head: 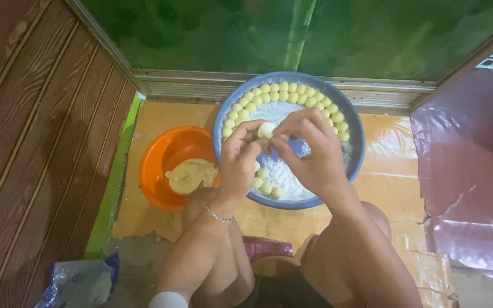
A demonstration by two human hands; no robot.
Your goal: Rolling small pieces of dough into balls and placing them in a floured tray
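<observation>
Both hands meet over blue basin (356,149); left hand (239,162) and right hand (315,154) fingers clamped on dough ball (266,129). Judgement: light, even pinch; keep ball floured (dough supply in orange bowl (158,165) alongside); match size of finished balls (283,92) along rim.

Beyond the hands, rows of pale dough balls (292,91) crowded the round blue plastic basin's (354,122) far rim; beside the left hand (239,162), an orange plastic bowl (161,165) blocked passage; bare floor (392,171) lay open to the right hand's (315,154) outer side.
</observation>
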